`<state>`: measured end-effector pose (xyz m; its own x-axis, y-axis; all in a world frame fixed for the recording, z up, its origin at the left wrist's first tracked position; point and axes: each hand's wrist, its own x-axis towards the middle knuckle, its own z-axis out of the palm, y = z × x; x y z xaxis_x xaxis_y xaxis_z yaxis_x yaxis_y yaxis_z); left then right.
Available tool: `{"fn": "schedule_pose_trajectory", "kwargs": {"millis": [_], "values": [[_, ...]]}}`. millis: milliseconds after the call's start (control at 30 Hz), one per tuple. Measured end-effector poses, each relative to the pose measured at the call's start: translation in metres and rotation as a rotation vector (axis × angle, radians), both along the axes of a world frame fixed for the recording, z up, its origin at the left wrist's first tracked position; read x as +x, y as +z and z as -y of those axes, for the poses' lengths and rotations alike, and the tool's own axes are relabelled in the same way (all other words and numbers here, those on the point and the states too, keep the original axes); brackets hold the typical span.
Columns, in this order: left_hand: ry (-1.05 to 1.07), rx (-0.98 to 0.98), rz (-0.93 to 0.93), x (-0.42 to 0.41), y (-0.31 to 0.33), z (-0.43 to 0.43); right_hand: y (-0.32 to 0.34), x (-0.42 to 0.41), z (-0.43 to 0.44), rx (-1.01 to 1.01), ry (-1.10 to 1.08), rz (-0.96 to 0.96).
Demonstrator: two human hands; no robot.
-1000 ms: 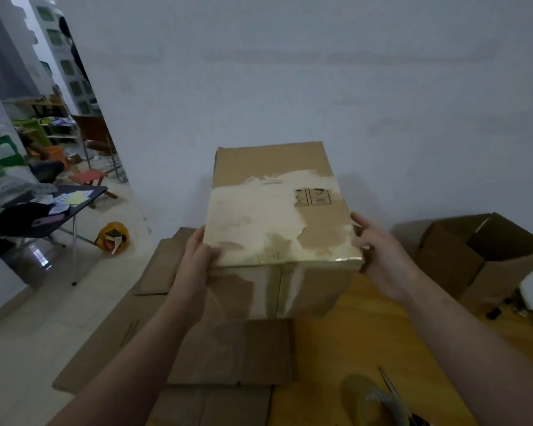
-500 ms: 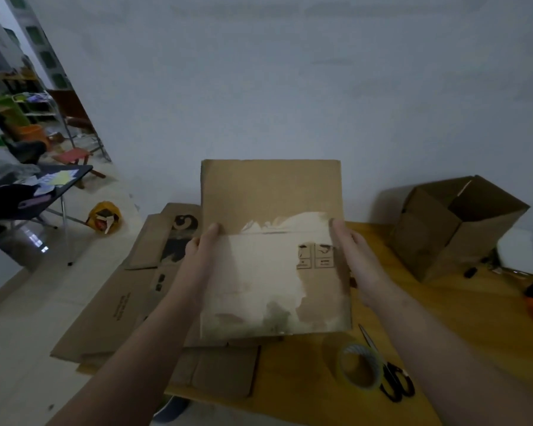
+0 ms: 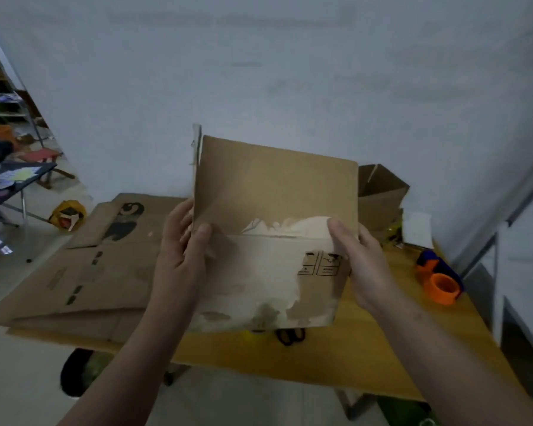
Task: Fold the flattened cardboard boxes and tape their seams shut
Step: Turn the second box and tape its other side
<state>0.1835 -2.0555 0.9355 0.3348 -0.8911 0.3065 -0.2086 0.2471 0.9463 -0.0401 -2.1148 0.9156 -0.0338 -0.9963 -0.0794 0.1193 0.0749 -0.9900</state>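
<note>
A brown cardboard box [image 3: 271, 210] with a pale torn patch and small printed symbols is held up above the wooden table [image 3: 336, 358], its broad face toward me. My left hand [image 3: 182, 259] grips its left edge, thumb on the front face. My right hand [image 3: 360, 262] grips the right edge, thumb on the front near the torn patch. Flattened cardboard boxes [image 3: 83, 272] lie stacked on the table's left part. Scissors [image 3: 290, 335] peek out below the held box.
An open assembled box [image 3: 379, 198] stands at the back right of the table. An orange and blue tape dispenser [image 3: 437, 278] lies at the right. A white paper [image 3: 417, 229] rests behind it. A black table [image 3: 10, 182] and a yellow bag [image 3: 66, 215] are on the left.
The box has tipped from a top-up pose until its broad face turns toward me. Both hands have shifted along its side edges with thumbs now on the front. My view has dropped toward the table.
</note>
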Motion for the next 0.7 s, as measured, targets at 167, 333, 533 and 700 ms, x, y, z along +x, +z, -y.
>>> {"fn": "schedule_pose_trajectory", "kwargs": {"millis": [167, 333, 533, 700], "values": [[-0.024, 0.096, 0.209, -0.075, -0.011, -0.011, -0.009, -0.095, -0.050, -0.037, -0.142, 0.010], [-0.101, 0.139, 0.218, -0.155, -0.037, -0.022, -0.021, -0.165, -0.076, -0.023, -0.224, -0.066], [-0.138, 0.056, 0.154, -0.207, -0.073, -0.041, -0.040, -0.216, -0.094, -0.072, -0.321, -0.136], [-0.184, 0.177, 0.056, -0.226, -0.121, -0.047, -0.076, -0.237, -0.093, 0.054, -0.251, -0.155]]}}
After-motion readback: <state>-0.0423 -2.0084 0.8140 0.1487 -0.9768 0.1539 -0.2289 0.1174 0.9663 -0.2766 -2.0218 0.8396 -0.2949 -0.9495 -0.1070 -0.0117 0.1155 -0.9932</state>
